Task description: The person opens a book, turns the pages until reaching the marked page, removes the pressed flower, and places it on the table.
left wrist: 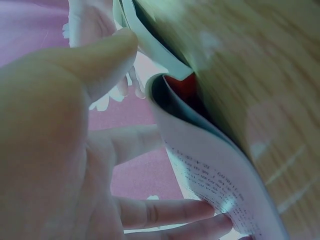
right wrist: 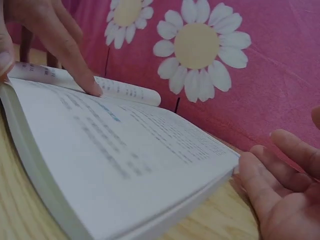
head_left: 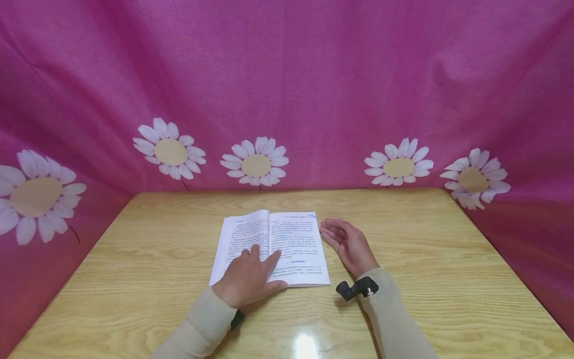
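A book lies open on the table, printed text on both pages. My left hand rests across its lower left part, fingers spread and fairly straight. One fingertip presses the right page near the fold, and the thumb is at the bottom edge. In the left wrist view the book's pages curve up under the fingers of the left hand. My right hand rests on its side beside the book's right edge, palm turned toward it. Its fingers, loosely bent in the right wrist view, hold nothing near the page corner.
The wooden table stretches out around the book. A pink cloth with white daisies hangs behind the table and along its sides. A black wrist strap mount sits on the right sleeve.
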Action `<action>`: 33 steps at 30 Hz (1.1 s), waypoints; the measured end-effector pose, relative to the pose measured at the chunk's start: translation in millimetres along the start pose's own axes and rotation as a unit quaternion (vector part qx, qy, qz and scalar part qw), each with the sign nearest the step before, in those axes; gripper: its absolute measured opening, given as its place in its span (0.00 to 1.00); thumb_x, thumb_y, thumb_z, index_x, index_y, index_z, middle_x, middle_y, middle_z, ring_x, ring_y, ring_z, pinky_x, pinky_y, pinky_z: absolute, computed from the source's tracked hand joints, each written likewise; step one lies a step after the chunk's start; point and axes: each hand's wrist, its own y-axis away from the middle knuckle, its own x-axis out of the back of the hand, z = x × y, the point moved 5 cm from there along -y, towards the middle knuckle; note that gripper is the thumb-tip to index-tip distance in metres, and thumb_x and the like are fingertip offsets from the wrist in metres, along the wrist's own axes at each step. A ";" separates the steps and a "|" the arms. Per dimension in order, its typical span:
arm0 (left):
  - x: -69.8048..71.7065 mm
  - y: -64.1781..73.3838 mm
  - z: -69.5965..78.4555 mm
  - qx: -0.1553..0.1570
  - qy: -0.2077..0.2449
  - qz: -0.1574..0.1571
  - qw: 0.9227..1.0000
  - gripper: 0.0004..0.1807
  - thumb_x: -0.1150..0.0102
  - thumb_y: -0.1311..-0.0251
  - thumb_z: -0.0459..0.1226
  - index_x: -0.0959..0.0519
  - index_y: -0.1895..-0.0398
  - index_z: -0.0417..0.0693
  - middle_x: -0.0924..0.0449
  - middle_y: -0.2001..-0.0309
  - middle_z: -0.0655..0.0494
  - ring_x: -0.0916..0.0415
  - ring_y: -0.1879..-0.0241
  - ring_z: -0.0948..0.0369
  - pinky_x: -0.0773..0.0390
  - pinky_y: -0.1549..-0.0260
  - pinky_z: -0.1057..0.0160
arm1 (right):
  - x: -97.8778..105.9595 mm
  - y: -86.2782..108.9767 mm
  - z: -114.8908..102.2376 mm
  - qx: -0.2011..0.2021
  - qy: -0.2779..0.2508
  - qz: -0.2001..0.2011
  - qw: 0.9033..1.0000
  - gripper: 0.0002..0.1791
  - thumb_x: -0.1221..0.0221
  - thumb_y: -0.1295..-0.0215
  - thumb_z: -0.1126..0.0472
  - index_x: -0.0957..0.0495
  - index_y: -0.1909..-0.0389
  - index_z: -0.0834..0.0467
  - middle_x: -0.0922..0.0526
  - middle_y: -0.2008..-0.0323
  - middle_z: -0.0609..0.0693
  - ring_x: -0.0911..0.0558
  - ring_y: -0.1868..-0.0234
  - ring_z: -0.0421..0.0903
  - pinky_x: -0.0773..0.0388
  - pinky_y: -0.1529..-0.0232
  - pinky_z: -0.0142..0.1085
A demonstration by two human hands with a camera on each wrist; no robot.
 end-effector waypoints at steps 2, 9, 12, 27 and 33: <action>-0.3 0.2 -0.3 0.000 0.000 -0.002 1.000 0.40 0.49 0.42 0.66 0.31 0.33 0.52 0.30 0.62 0.38 0.32 0.72 0.50 0.27 0.78 0.55 | 1.5 0.4 -0.8 -0.006 -0.014 -0.010 1.000 0.28 0.59 0.23 0.58 0.45 0.33 0.75 0.41 0.34 0.72 0.35 0.32 0.60 0.33 0.38 0.41; -2.9 4.6 -2.6 0.002 0.009 0.005 1.000 0.41 0.51 0.39 0.65 0.36 0.31 0.49 0.30 0.60 0.38 0.31 0.69 0.49 0.25 0.74 0.54 | 11.0 1.9 -2.7 -0.054 0.008 -0.046 0.997 0.31 0.59 0.22 0.53 0.46 0.31 0.73 0.39 0.34 0.73 0.31 0.35 0.61 0.30 0.40 0.46; -2.5 6.8 -2.6 -0.003 0.015 0.015 1.000 0.40 0.51 0.38 0.63 0.36 0.31 0.47 0.30 0.60 0.37 0.31 0.68 0.48 0.25 0.73 0.53 | 13.4 2.0 -3.2 -0.066 -0.001 -0.068 0.996 0.32 0.59 0.22 0.53 0.48 0.30 0.73 0.41 0.34 0.74 0.31 0.35 0.61 0.31 0.39 0.47; 1.5 8.5 -2.4 -0.016 0.028 0.024 0.999 0.37 0.50 0.35 0.59 0.36 0.31 0.45 0.30 0.63 0.38 0.30 0.68 0.49 0.24 0.74 0.53 | 16.0 4.4 -5.9 -0.087 -0.034 -0.082 0.992 0.31 0.61 0.22 0.52 0.50 0.30 0.72 0.42 0.33 0.73 0.31 0.35 0.60 0.35 0.37 0.49; 1.2 8.3 -2.5 -0.015 0.023 0.017 0.999 0.37 0.51 0.35 0.60 0.36 0.31 0.45 0.30 0.63 0.39 0.30 0.68 0.49 0.24 0.73 0.54 | 10.4 6.4 -5.2 -0.102 -0.025 -0.098 0.990 0.33 0.61 0.22 0.50 0.52 0.29 0.70 0.30 0.39 0.69 0.26 0.39 0.58 0.33 0.38 0.48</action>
